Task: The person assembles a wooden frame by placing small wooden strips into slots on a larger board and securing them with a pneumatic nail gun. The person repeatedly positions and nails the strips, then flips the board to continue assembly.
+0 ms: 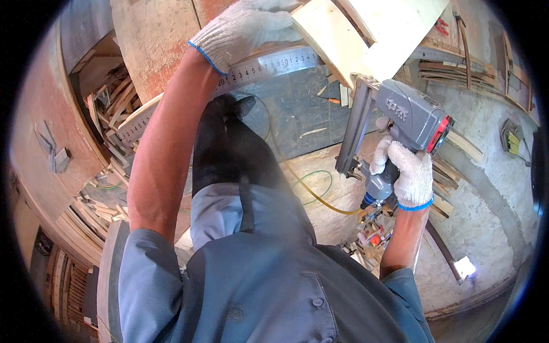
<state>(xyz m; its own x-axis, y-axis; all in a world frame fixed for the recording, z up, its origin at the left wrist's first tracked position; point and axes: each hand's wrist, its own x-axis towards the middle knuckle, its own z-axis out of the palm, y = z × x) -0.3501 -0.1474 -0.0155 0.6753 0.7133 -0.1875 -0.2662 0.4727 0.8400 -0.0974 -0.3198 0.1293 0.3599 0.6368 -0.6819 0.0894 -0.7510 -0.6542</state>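
My right hand grips the nail gun, likely for control. My left hand probably steadies wood beside it, grip unclear.

A woodworking workshop is indicated: a pneumatic nail gun with a yellowish hose is seen, a graduated rule is set along the edge of a worktable, wood offcuts are heaped beside it, and wooden strips are strewn over the concrete floor.
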